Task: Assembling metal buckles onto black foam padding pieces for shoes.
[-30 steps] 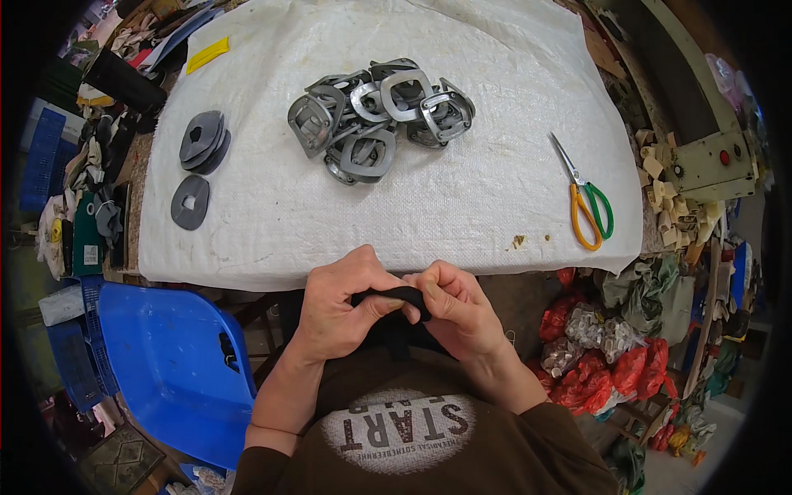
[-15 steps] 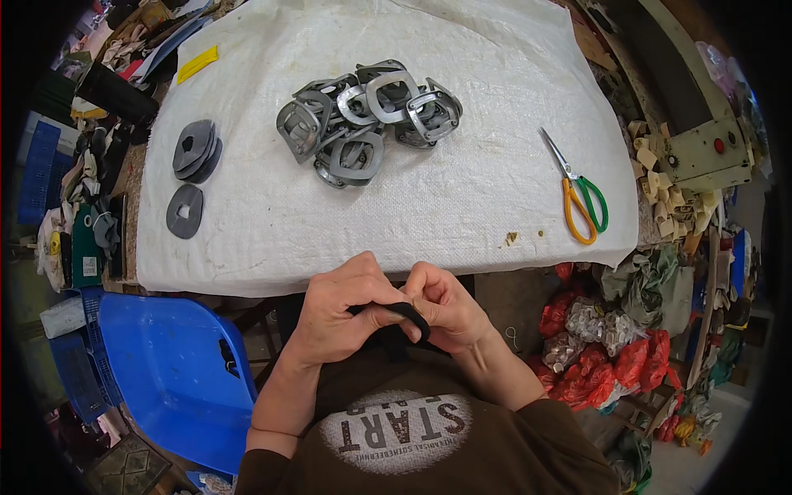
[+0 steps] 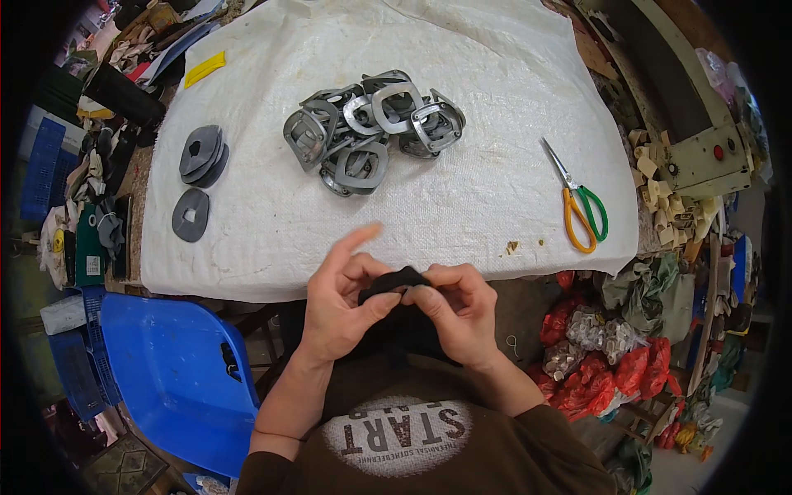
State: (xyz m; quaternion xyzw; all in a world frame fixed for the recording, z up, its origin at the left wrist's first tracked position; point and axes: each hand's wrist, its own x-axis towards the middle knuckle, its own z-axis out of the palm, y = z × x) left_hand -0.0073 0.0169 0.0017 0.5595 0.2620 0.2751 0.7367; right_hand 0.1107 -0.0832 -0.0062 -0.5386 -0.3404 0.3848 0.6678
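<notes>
A small dark piece (image 3: 394,282), apparently soft fabric bent into an arch, is held between my two hands in front of my lap. My left hand (image 3: 340,305) pinches its left end between thumb and curled fingers, the index finger raised and blurred. At its other end my right hand (image 3: 464,312) grips it with thumb and fingertips. Beyond the hands, a heap of grey metal buckle-like frames (image 3: 363,165) lies on the white woven sheet (image 3: 462,223). Several dark grey flat rings (image 3: 203,155) are stacked at the left, with a single similar ring (image 3: 190,214) nearer me.
Scissors (image 3: 575,206) with orange and green handles lie at the table's right. A yellow strip (image 3: 205,69) is at the far left. Below the table's left edge stands a blue plastic chair or tub (image 3: 169,371); red plastic bags (image 3: 586,379) are at the right.
My left index finger has lifted off and stretched forward. The dark piece has moved up a little and is bent differently between my hands.
</notes>
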